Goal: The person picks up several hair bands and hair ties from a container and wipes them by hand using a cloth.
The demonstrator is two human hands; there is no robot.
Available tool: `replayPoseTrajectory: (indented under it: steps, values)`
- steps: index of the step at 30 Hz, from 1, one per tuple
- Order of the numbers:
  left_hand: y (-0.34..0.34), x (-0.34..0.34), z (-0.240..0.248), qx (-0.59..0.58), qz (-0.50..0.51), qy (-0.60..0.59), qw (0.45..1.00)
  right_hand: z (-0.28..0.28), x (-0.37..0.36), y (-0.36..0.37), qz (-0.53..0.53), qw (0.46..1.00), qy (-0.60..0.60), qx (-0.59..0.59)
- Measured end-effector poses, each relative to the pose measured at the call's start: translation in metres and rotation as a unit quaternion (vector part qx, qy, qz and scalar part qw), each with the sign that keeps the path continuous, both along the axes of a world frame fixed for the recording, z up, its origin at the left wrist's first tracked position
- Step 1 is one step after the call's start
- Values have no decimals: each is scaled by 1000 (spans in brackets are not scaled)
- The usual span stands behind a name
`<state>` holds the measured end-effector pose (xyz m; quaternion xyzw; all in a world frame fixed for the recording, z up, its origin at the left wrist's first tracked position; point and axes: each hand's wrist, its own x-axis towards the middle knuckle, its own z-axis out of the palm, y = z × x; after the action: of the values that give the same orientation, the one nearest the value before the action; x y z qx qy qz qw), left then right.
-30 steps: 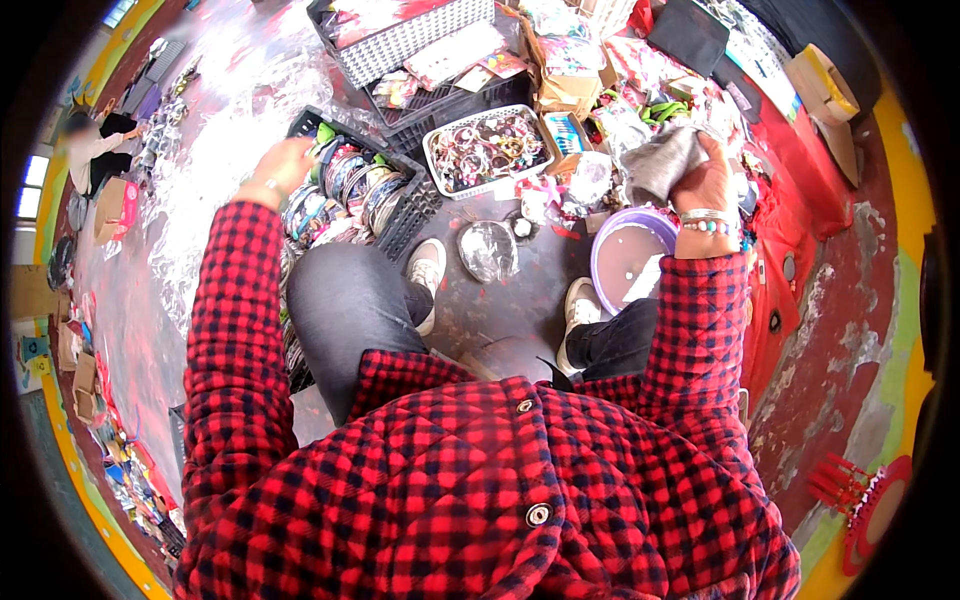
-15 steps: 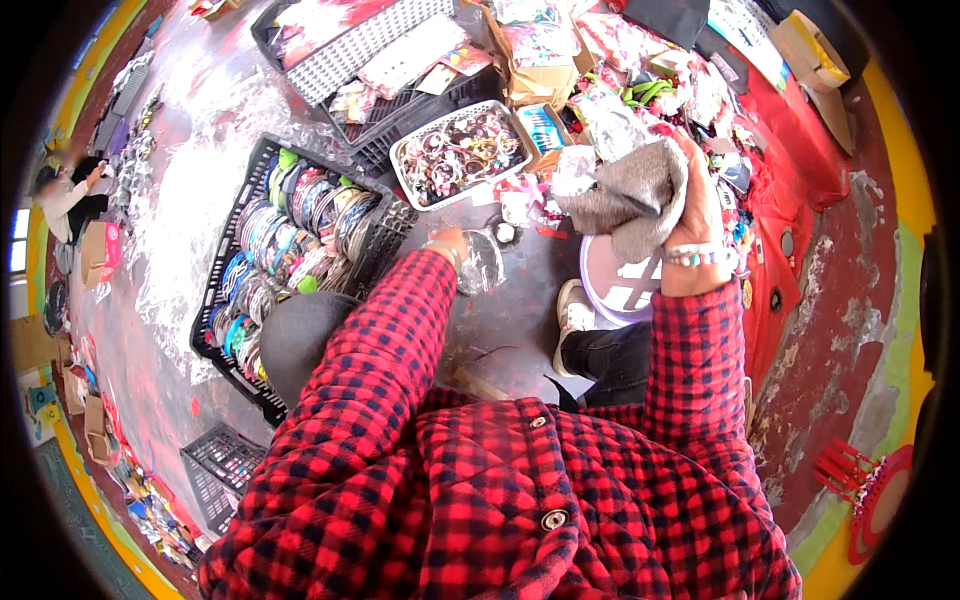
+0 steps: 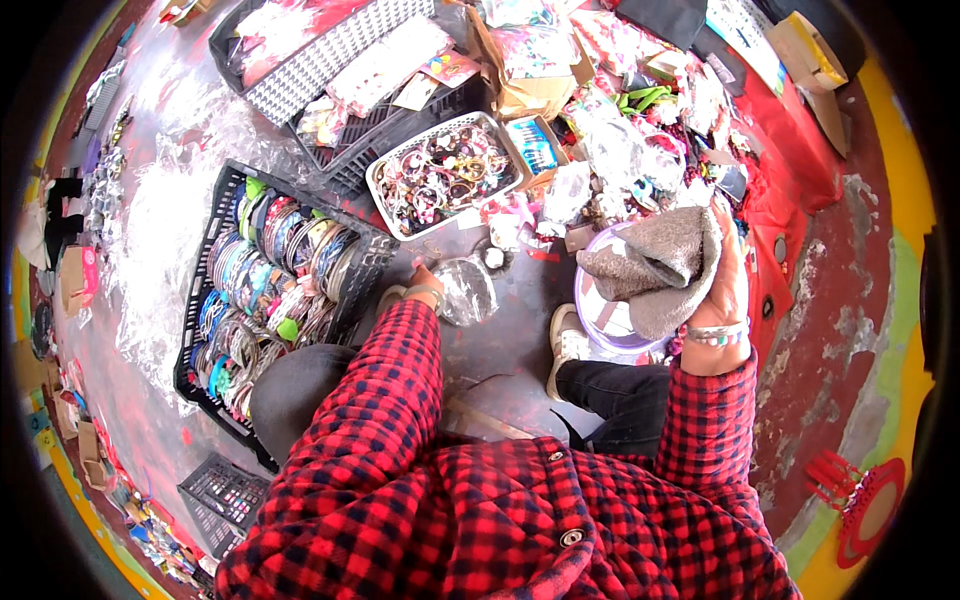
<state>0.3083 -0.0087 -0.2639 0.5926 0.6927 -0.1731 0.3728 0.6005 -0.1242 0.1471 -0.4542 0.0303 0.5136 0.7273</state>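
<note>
Fingers of right hand clenched on grey folded cloth, right of centre, above round purple basin; left hand touches clear crumpled plastic bag, centre frame; its grip cannot be told.

Left hand pulled back from the black crate of bangles, now down at the clear plastic bag, right hand lifting the grey cloth higher above the purple basin.
</note>
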Motion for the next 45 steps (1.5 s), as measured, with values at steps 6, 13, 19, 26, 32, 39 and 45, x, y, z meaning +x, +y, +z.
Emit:
replayPoseTrajectory:
  steps: [6, 13, 19, 26, 32, 39, 45]
  values:
    - [-11, 4, -17, 31, -31, 12, 999, -7, 0, 2, -35, 999, 3, -1]
    - [-9, 14, 21, 27, -139, -99, 985, 5, -6, -1, 4, 1000, 17, 3]
    - [17, 31, 80, 116, 34, -286, 950, 7, -12, -7, 174, 942, -282, -50]
    - [43, 42, 249, 106, 125, -570, 805, 10, -27, 0, 222, 900, -374, -17]
    - [21, 34, 393, 164, -33, -658, 734, -28, -41, 14, 248, 850, -449, 122]
    - [-41, 44, 410, 291, -26, -705, 646, 2, -97, 11, 313, 909, -237, 139]
    - [-43, 59, 404, 336, -140, -646, 671, -15, -96, 20, 246, 925, -253, 141]
